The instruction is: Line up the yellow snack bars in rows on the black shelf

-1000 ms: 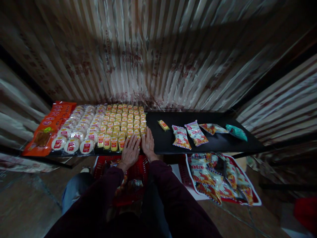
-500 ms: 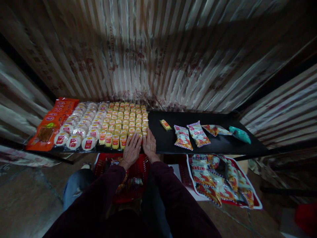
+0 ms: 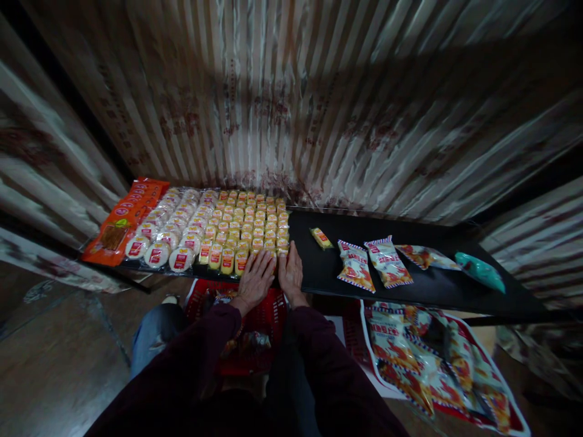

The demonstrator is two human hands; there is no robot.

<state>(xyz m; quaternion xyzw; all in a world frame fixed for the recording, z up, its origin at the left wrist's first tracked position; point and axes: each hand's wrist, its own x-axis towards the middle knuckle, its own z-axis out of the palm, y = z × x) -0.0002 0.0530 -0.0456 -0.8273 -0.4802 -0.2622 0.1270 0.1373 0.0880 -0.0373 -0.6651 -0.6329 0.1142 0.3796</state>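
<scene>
Rows of small yellow wrapped cakes cover the middle of a black shelf. My left hand lies palm down with its fingers stretched over the front cakes near their right corner. Beside it, my right hand rests with extended fingers along the right edge of the rows. Neither hand grips anything; the cakes beneath them are partly hidden. Round white wrapped cakes fill rows left of the yellow ones. One yellow packet lies apart, to the right of my right hand.
An orange bag lies at the shelf's left end. White-and-red snack bags and a green bag lie on the right. Below the shelf stand a red basket and a white-rimmed basket of snack bags. Striped curtain hangs behind.
The view has shifted, so the shelf and its goods appear farther right and slightly tilted. Both hands remain at the front right corner of the yellow cakes.
</scene>
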